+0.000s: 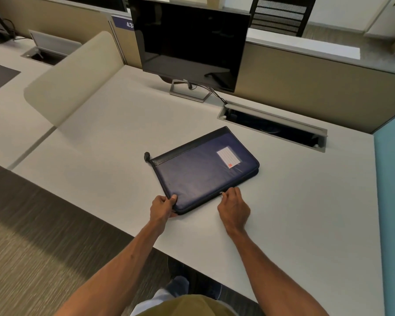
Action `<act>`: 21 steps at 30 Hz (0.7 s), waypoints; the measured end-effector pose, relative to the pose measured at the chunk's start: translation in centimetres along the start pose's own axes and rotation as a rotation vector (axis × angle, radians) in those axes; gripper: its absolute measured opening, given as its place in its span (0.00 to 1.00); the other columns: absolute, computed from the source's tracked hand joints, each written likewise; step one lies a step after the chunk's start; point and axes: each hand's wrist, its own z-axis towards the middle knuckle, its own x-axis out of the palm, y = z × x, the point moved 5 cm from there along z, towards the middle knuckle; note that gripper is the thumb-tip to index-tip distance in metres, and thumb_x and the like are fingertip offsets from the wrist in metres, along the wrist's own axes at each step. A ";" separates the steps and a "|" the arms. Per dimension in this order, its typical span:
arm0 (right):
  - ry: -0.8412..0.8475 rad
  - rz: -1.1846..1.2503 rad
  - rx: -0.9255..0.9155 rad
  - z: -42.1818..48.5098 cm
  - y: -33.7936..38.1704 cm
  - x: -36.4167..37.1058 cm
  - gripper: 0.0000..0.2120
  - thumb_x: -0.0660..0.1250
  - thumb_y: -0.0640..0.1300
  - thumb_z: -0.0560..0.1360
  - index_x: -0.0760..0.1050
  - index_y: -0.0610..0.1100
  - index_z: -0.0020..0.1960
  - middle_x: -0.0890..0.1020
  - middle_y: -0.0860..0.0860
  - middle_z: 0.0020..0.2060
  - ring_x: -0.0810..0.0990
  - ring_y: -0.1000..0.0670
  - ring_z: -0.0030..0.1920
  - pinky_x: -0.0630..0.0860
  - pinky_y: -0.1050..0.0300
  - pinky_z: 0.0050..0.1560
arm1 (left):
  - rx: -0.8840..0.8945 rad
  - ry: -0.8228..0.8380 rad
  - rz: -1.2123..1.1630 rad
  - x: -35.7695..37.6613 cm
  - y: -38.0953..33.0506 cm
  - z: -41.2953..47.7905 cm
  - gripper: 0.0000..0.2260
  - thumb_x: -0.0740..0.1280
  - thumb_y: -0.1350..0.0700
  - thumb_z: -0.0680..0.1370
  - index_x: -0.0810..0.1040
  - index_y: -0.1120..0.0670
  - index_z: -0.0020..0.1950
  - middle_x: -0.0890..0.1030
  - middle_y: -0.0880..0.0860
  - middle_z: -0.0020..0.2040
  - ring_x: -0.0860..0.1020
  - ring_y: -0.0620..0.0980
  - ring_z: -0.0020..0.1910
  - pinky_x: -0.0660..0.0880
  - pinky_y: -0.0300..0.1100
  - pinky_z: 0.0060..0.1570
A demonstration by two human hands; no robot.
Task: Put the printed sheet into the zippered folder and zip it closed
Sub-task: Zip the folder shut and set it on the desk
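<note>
**Nearly zipped: pull tab pinched on the folder's near edge**

Nearest the camera, two bare forearms reach out over the pale grey tabletop (306, 201) to the dark blue padded zippered folder (201, 174), which lies flat and closed, turned at a slant, with a white lined label (228, 157) on its cover. The left hand (162, 207) sits at the folder's near-left corner, thumb on top and fingers wrapped under the edge, a closed grip that pins the corner down. The right hand (234, 208) is at the middle of the folder's near long edge, thumb and forefinger pinched on what looks like the small metal zipper pull (221, 193); the tab is too small to make out clearly.

No printed sheet shows anywhere, so I judge it is already inside the folder. The zipper track runs along that near long edge, between the two hands. Which way the pull must travel I cannot tell, since the teeth are not resolved. Whichever way it goes, the left hand is well placed to brace the folder.

Beyond the folder's far edge stand a black flat monitor (189, 39) on a metal stand and an open cable hatch (271, 128).
</note>
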 end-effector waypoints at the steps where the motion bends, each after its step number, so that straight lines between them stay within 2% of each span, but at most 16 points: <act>1: -0.008 0.003 0.019 0.6 -0.5 -0.3 0.12 0.61 0.48 0.87 0.78 0.41 0.55 0.81 0.47 0.58 0.84 0.40 0.47 0.78 0.49 0.44 | 0.000 -0.007 0.002 -0.4 0.0 0.2 0.13 0.73 0.53 0.84 0.72 0.61 0.54 0.80 0.63 0.50 0.82 0.62 0.46 0.83 0.66 0.61; 4: -0.021 0.004 0.058 2.7 -2.1 -1.5 0.12 0.60 0.46 0.87 0.77 0.39 0.56 0.80 0.45 0.58 0.84 0.39 0.50 0.81 0.45 0.47 | -0.005 -0.036 0.018 -2.0 0.0 0.8 0.13 0.73 0.53 0.84 0.73 0.61 0.54 0.80 0.63 0.51 0.81 0.61 0.47 0.83 0.66 0.61; 8: -0.055 0.014 0.141 4.7 -4.6 -3.0 0.11 0.61 0.44 0.87 0.78 0.37 0.57 0.80 0.42 0.58 0.83 0.36 0.51 0.80 0.44 0.49 | 0.001 -0.092 0.013 -4.2 -0.4 1.9 0.13 0.73 0.54 0.83 0.74 0.62 0.55 0.79 0.63 0.52 0.80 0.60 0.45 0.84 0.66 0.61; 11: -0.032 -0.032 0.099 5.1 -5.5 -3.2 0.11 0.61 0.44 0.87 0.79 0.38 0.57 0.81 0.43 0.57 0.83 0.38 0.52 0.79 0.45 0.52 | 0.001 -0.150 0.054 -5.2 -0.9 2.5 0.17 0.73 0.52 0.83 0.77 0.66 0.60 0.82 0.65 0.57 0.81 0.60 0.44 0.83 0.64 0.61; 14: -0.021 -0.031 0.029 4.8 -5.7 -2.9 0.10 0.61 0.43 0.86 0.79 0.40 0.56 0.82 0.45 0.55 0.82 0.41 0.52 0.77 0.45 0.54 | 0.053 -0.269 0.235 -5.4 -1.8 2.4 0.19 0.72 0.50 0.83 0.76 0.62 0.66 0.82 0.63 0.64 0.83 0.66 0.59 0.80 0.62 0.66; 16: -0.017 -0.008 -0.020 4.4 -5.5 -2.7 0.09 0.62 0.43 0.86 0.80 0.40 0.55 0.82 0.46 0.54 0.82 0.42 0.51 0.76 0.46 0.54 | 0.186 -0.349 0.396 -4.8 -3.0 2.0 0.21 0.72 0.54 0.82 0.72 0.61 0.71 0.76 0.63 0.69 0.77 0.66 0.68 0.77 0.62 0.68; 18: -0.008 0.018 -0.059 4.2 -5.5 -2.7 0.09 0.64 0.43 0.86 0.80 0.39 0.55 0.82 0.46 0.54 0.82 0.42 0.50 0.76 0.48 0.53 | 0.369 -0.372 0.565 -3.2 -4.5 1.4 0.24 0.72 0.57 0.80 0.70 0.58 0.74 0.73 0.61 0.71 0.73 0.64 0.71 0.74 0.62 0.69; 21: 0.006 0.048 -0.074 4.0 -5.9 -2.8 0.08 0.64 0.42 0.85 0.80 0.39 0.54 0.82 0.46 0.53 0.82 0.42 0.50 0.76 0.48 0.53 | 0.685 -0.150 0.839 2.0 -6.7 0.5 0.24 0.71 0.54 0.81 0.71 0.54 0.75 0.73 0.55 0.72 0.73 0.58 0.72 0.73 0.56 0.72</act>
